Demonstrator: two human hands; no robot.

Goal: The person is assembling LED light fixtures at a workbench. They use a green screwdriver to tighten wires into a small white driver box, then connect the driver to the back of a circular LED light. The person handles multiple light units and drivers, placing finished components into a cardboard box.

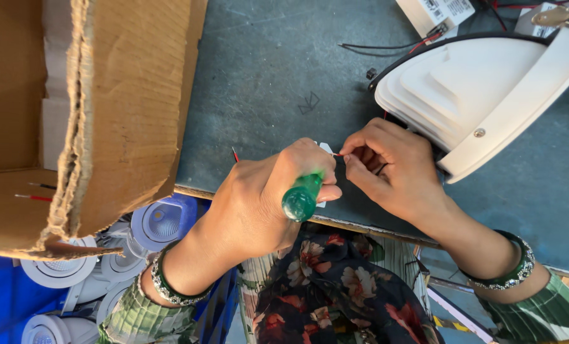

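Grey-green worktop [265, 70] carrying a white lamp housing [482, 95] at the right edge, likely to shift if tugged by its leads. Left hand [265, 204] fisted around a green-handled screwdriver [301, 197], tip hidden and apt to slip off the small white connector [326, 148]. Right hand [389, 169] pinching a thin red wire [339, 155] beside it, perhaps barely seated, easily pulled loose.

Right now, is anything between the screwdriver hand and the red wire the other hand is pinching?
Nothing visible. The left hand grips the green screwdriver, whose tip is hidden behind that hand. The right hand pinches the red wire beside the white lamp. The two hands almost meet.
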